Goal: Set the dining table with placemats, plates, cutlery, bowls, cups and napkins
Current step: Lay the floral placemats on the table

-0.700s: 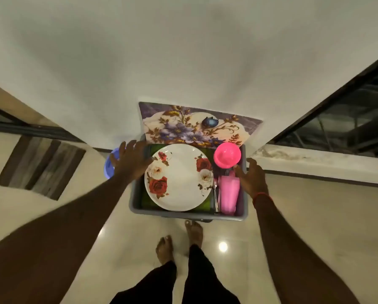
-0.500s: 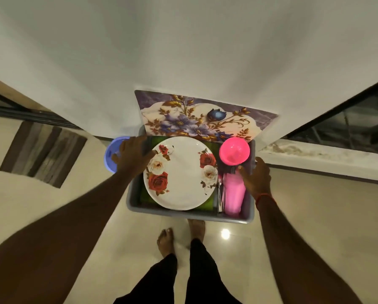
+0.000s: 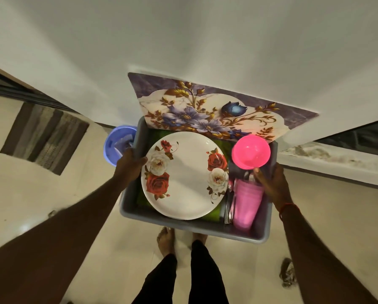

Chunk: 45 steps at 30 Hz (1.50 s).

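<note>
Two clamped grips on the grey tub (image 3: 183,224): left hand (image 3: 130,165) beside plate (image 3: 183,176), right hand (image 3: 271,183) beside pink cups (image 3: 246,202).

Cannot count or sort the cutlery (image 3: 228,207), wedged mostly out of sight between plate (image 3: 183,174) and pink cups (image 3: 246,205). Cannot see most of the green cloth (image 3: 212,213) beneath the plate, nor the fingers of the left grip (image 3: 129,165), behind the tub (image 3: 183,226) wall.

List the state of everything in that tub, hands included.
Grey tub: held by both hands
Left hand: grips tub's left rim
Right hand: grips tub's right rim
Plate: flat, face up
Pink bowl: upright, empty
Pink cups: nested, on their side
Placemat: propped at tub's far end
</note>
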Each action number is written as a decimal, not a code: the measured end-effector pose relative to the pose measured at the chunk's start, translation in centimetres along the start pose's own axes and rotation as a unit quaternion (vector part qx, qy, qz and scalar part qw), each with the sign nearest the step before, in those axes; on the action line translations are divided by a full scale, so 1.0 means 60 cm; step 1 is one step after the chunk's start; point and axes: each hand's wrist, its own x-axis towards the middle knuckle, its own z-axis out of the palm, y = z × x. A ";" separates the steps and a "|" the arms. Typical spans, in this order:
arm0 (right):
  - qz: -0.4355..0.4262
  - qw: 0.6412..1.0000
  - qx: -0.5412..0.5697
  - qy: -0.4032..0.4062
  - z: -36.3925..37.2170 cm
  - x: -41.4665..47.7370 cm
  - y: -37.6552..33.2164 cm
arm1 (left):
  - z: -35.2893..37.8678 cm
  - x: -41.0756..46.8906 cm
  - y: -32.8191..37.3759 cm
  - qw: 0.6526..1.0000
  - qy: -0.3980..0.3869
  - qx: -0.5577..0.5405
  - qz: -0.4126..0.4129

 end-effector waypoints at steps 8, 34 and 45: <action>0.024 0.994 0.094 0.045 0.006 -0.002 0.001 | 0.006 0.017 -0.014 0.999 0.046 -0.009 0.013; -0.089 0.995 -0.016 -0.041 0.000 -0.080 -0.258 | -0.204 -0.238 -0.170 0.958 0.118 -0.225 -0.132; -0.186 0.968 -0.069 -0.155 0.110 -0.197 -0.449 | -0.275 -0.415 -0.355 0.873 0.255 -0.365 -0.199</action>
